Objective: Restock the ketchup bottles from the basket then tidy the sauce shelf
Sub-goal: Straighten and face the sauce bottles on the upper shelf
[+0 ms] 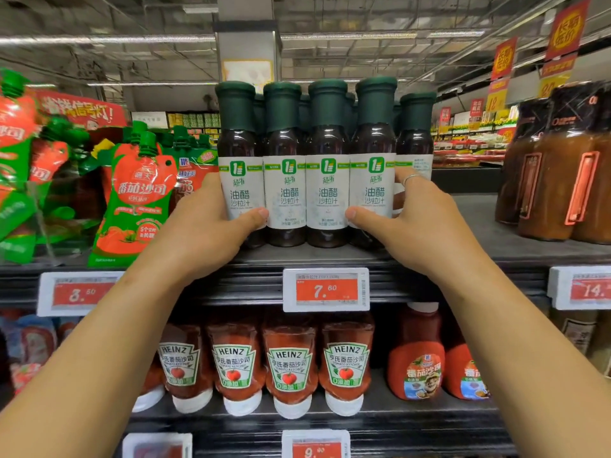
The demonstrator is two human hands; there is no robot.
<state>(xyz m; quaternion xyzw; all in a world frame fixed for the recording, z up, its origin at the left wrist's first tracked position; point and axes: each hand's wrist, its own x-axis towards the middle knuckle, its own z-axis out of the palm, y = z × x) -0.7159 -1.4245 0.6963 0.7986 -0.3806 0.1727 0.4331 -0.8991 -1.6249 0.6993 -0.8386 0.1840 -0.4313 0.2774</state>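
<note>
On the upper shelf point(496, 249), a front row of four dark dressing bottles point(305, 193) was bracketed between both hands: the left hand point(211, 223) was curled round the leftmost bottle, the right hand point(400, 219) round the rightmost, thumbs pressed on the white labels. Glass was suggested by the gloss, so the bottles were judged heavy, stiff, slippery and breakable; the low label band was judged the safest hold. Ketchup bottles point(261, 368) were seen lined up on the shelf below, cap-down. No basket was in view

Dark bottles point(327, 180) with green caps, white labels; red ketchup bottles point(289, 361).
</note>
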